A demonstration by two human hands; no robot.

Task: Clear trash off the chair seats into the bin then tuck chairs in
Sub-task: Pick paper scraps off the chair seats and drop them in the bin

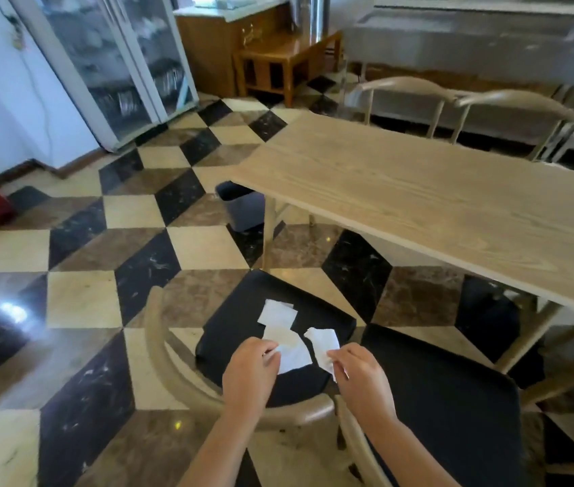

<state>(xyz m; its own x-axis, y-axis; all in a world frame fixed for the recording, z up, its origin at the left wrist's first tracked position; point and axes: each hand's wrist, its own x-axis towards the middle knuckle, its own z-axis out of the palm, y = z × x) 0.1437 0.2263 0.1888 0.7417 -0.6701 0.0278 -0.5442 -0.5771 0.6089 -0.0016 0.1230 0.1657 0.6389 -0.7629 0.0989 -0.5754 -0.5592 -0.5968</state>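
Note:
Three white paper scraps lie on the black seat (243, 321) of a pulled-out wooden chair. My left hand (248, 372) pinches the middle scrap (291, 351) at its near edge. My right hand (357, 376) pinches the right scrap (324, 342). A third scrap (277, 312) lies loose farther back on the seat. A dark grey bin (241, 205) stands on the floor under the table's left end. A second chair with a black seat (444, 409) stands to the right, with no paper visible on it.
The long light wooden table (436, 202) stretches to the right, with two more chairs (454, 100) behind its far side. A glass cabinet (113, 65) and wooden side table (285, 54) stand at the back. Checkered floor lies open to the left.

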